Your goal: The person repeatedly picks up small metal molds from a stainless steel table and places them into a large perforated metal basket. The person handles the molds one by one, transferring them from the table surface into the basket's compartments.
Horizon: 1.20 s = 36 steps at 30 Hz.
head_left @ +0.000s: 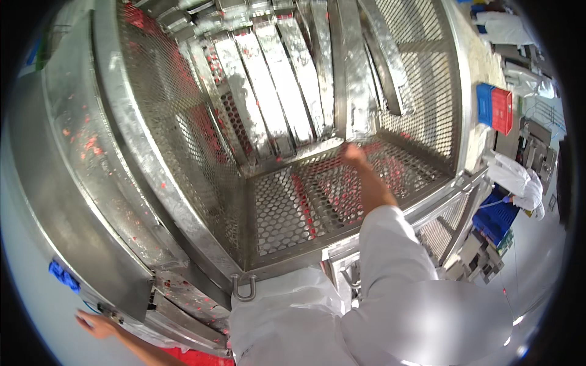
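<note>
My right hand (353, 155) reaches into a large metal cage with perforated walls (421, 79). Its fingers are closed at the lower end of a long metal bar (338, 73), and the exact grip is blurred. Several shiny metal slats (268, 79) stand side by side next to that bar. Below the hand lies the cage's perforated floor (281, 204), scattered with red bits. Far to the left, my left hand (97, 324) is stretched out with its fingers apart, holding nothing, close to a small fitting (110, 312) on a steel machine's edge.
A steel housing (79, 152) spattered with red bits runs along the left, with a blue item (64, 276) on it. A bent metal handle (244, 289) juts from the cage's near edge. At right stand red (502, 111) and blue crates (495, 213), near a co-worker in white (519, 180).
</note>
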Motion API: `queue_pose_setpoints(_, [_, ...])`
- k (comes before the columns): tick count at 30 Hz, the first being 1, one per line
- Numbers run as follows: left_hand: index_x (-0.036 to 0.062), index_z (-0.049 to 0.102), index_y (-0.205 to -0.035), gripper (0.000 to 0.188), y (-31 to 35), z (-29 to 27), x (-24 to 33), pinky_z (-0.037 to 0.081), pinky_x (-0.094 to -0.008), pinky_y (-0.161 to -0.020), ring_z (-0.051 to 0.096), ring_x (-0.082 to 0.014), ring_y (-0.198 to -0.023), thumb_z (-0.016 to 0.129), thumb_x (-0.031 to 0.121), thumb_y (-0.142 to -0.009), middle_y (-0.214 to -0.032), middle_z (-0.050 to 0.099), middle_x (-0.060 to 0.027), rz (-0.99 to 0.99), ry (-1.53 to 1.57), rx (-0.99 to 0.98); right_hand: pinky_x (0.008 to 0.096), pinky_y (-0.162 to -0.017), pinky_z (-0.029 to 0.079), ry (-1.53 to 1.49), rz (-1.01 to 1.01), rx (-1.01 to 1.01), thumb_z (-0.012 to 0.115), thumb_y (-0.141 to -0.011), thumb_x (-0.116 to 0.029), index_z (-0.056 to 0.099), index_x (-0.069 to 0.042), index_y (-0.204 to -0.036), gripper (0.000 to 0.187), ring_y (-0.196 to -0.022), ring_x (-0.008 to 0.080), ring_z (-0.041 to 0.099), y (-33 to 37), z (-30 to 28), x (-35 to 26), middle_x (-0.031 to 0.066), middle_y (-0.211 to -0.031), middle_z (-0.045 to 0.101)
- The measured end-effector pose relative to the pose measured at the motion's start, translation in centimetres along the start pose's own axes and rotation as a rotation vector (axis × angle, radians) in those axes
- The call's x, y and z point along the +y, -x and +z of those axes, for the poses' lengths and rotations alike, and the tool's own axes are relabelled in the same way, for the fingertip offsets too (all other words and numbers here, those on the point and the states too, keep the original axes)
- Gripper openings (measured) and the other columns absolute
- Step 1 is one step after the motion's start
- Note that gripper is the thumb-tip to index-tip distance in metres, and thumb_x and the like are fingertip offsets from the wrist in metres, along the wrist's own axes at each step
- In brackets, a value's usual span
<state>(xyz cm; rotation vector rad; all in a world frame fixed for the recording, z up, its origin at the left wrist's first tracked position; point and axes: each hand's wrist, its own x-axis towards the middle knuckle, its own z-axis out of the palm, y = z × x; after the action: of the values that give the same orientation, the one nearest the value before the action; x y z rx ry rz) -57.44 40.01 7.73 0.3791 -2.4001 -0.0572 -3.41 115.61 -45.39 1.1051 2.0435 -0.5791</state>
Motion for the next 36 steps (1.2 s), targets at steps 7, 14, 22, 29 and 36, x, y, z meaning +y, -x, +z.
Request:
queue_pose_setpoints(7, [0.0011,0.054,-0.143,0.062,-1.3,-0.8,-5.5,0.042,-0.0374,-0.107,0.055,-0.0262,-0.128,0.07,0.037,-0.095,-0.142,0.058,-0.0158,0.027,0.182,-0.203,0.0554,-0.087,0.051,-0.414,-0.372,-0.087,0.055,-0.1,-0.043,0.064,0.003,-0.105,0.047,-0.098,0.05,0.063,24.6,-11.3,-27.7,0.0307,-0.098,0.068])
queue_pose_setpoints(14, [-0.0003,0.058,-0.136,0.048,3.7,-9.3,0.1,0.046,-0.0372,-0.101,0.056,-0.0261,-0.124,0.073,0.015,-0.093,-0.138,0.058,-0.0151,0.053,0.639,-0.165,0.0439,-0.072,0.056,-0.411,-0.452,0.406,0.058,-0.101,-0.041,0.074,0.002,-0.096,0.046,-0.072,0.0321,0.071,45.1,-33.1,-24.4,0.0207,-0.075,0.071])
queue_pose_setpoints(22, [0.0022,0.068,-0.12,0.033,11.2,-18.3,-2.2,0.046,-0.0366,-0.104,0.062,-0.0246,-0.119,0.073,0.006,-0.087,-0.126,0.067,-0.0135,0.131,1.155,-0.339,0.0348,-0.043,0.029,0.148,-1.451,0.996,0.071,-0.082,-0.003,0.047,-0.002,-0.052,0.038,-0.039,0.0202,0.04,73.7,-40.1,-36.4,0.0073,-0.048,0.041])
queue_pose_setpoints(29, [-0.0004,0.059,-0.128,0.046,10.1,-33.4,-2.9,0.057,-0.0318,-0.081,0.066,-0.012,-0.096,0.053,0.04,-0.106,-0.113,0.068,-0.0057,-0.569,2.729,-1.015,0.0352,-0.042,0.033,0.924,-2.727,0.541,0.075,-0.071,-0.003,0.049,-0.009,-0.062,0.029,-0.044,0.0184,0.044,94.3,-23.9,-59.5,-0.001,-0.054,0.039])
queue_pose_setpoints(36, [0.0064,0.067,-0.105,0.028,17.7,-29.7,-21.6,0.055,-0.0325,-0.074,0.067,-0.0171,-0.09,0.071,0.026,-0.085,-0.1,0.067,-0.0067,-0.831,1.957,-0.613,0.0395,-0.056,0.047,1.001,-2.998,-0.176,0.075,-0.071,-0.017,0.065,-0.01,-0.073,0.013,-0.054,0.027,0.055,95.1,-3.7,-67.7,0.003,-0.059,0.051])
